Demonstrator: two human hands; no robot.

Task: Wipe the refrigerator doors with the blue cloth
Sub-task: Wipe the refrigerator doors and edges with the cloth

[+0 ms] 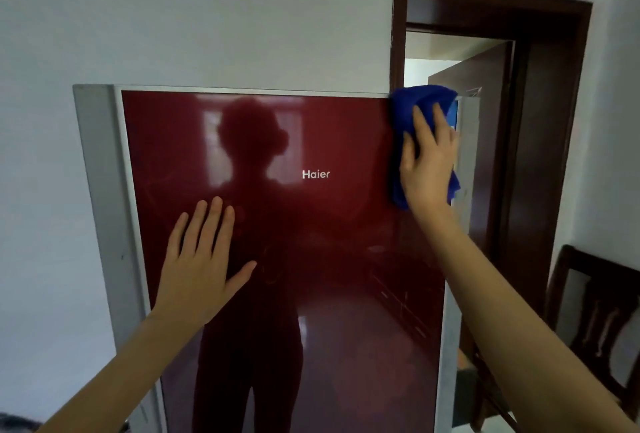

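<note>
A glossy dark red refrigerator door [332, 141] with a grey frame and a white brand name fills the middle of the view. At its top right corner my right hand [427, 159] presses the blue cloth [412, 103] flat against the door with straight fingers. The cloth hangs over the door's right edge. My left hand [202, 263] lies flat on the lower left of the door, fingers spread and holding nothing.
A dark brown door frame [540, 86] with a half-open door stands right of the refrigerator. A dark wooden chair [595, 315] sits at the lower right, close to my right arm. White wall [207, 17] rises behind and to the left.
</note>
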